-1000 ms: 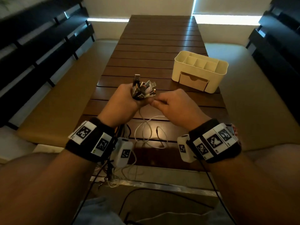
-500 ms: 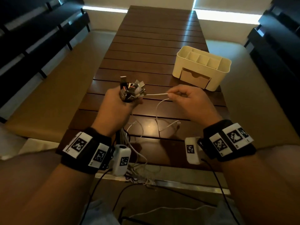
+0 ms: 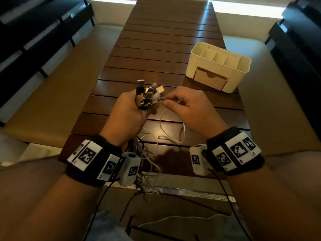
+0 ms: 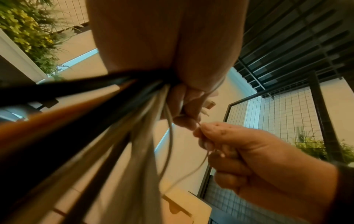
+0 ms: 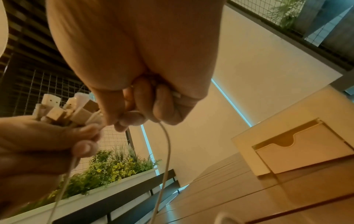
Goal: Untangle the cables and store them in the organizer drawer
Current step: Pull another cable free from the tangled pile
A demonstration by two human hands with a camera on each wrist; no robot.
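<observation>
Two hands work over the near end of one slatted wooden table (image 3: 161,37). The left hand (image 3: 128,115) is fisted round a bunch of cables (image 3: 149,94), plug ends sticking up out of the fist; too many plugs crowd together to count, and the cords hang down past the near table edge, some black, some white. The right hand (image 3: 192,108), just right of the bunch, has its fingers curled, pinching one thin white cable (image 5: 166,148) that loops onto the table beneath. One cream organizer (image 3: 243,65) stands farther off on the right, with its single drawer (image 3: 210,79) pushed in and several open top compartments.
</observation>
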